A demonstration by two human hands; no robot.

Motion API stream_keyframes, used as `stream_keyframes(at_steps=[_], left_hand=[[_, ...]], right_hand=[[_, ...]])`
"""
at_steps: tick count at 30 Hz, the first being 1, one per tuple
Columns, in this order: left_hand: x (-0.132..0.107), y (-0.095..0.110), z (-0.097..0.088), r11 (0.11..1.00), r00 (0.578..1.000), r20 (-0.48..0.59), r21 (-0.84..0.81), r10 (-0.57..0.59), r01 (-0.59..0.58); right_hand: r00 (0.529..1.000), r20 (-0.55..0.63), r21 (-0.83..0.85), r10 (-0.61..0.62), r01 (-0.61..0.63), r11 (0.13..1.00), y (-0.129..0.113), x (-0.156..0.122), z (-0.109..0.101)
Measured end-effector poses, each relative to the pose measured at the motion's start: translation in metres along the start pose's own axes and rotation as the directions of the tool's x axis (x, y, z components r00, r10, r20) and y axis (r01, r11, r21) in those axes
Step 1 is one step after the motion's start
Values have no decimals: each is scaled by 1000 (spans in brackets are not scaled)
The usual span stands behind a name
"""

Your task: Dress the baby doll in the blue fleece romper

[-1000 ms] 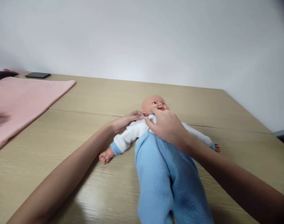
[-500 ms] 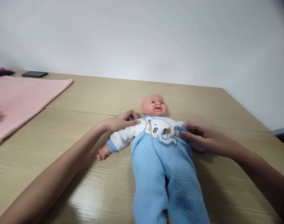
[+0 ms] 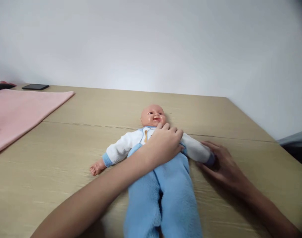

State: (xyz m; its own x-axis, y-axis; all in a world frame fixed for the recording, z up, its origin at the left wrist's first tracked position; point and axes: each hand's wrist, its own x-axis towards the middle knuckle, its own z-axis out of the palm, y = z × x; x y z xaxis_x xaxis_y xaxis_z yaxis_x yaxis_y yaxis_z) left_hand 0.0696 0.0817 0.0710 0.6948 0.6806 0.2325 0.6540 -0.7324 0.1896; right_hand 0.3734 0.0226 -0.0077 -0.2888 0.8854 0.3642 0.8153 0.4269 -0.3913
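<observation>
A baby doll [image 3: 153,116] lies on its back on the wooden table [image 3: 66,158], head away from me. It wears a white top and a light blue fleece romper [image 3: 163,198]. My left hand [image 3: 164,142] lies across the doll's chest, fingers curled over the front of the romper and covering the picture there. My right hand [image 3: 222,163] is at the doll's far arm, its fingers around the end of the white sleeve [image 3: 197,150] and its blue cuff. The doll's other arm sticks out to the left with a bare hand [image 3: 96,168].
A pink cloth [image 3: 19,112] is spread over the table's left side. A dark phone [image 3: 35,87] lies at the far left edge by the white wall. The table's right edge runs close to my right arm.
My left hand has moved from the doll's near shoulder onto its chest. My right hand slid from the chest out along the sleeve to the cuff. The view shifted a little.
</observation>
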Motion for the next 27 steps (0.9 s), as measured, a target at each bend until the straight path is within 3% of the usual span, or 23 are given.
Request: stream_keyframes(at_steps=[6,9,12,20,24,27], left_hand=[[8,-11,20,994,996,-4,60,90,-89],[4,-13,20,987,988,-18,41,156,-156],[2,-13,20,977,976,-33,19,215,-214],[-5,-19,17,905,889,-197,-23,413,-425],[-13,-19,14,860,822,-288,19,492,-509],[-16,-21,16,824,730,-412,104,545,-557]], right_hand=[[972,162,186,167,-196,963,9,-5,-17],[956,80,296,283,-294,909,-1,-4,-20],[945,-60,375,320,-276,885,-12,2,-22],[963,-225,319,150,-73,945,-39,51,-28],[966,-258,308,35,48,950,-55,69,-16],[952,-273,253,-135,207,945,-67,74,-1]])
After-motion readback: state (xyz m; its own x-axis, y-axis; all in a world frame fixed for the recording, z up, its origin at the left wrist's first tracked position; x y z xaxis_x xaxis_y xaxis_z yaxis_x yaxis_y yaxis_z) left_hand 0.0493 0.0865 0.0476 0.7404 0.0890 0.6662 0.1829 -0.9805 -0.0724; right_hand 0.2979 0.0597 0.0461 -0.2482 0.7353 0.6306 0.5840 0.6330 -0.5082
